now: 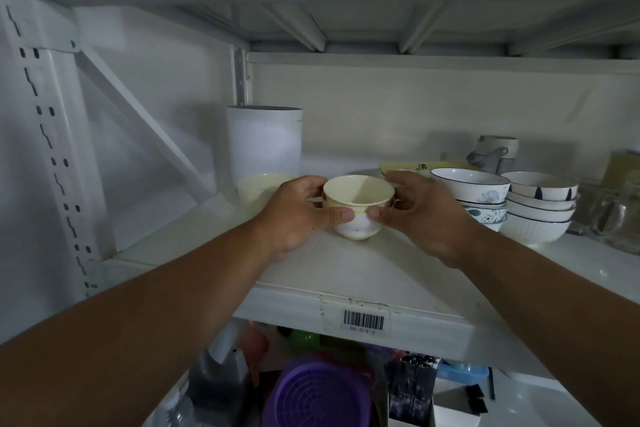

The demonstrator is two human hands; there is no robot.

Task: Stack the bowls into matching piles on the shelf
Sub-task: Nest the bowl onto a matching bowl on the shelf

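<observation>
A small stack of cream bowls with side handles rests on the white shelf at its middle. My left hand grips its left side and my right hand grips its right side, thumbs at the front. A pale yellow bowl sits just behind my left hand. To the right stand a pile of blue-rimmed floral bowls and a pile of white bowls with dark marks.
A tall white cylinder stands at the back left. A flat yellowish dish lies behind the cream bowls. Grey-handled cups and a glass mug are at the right. The lower shelf holds a purple basket.
</observation>
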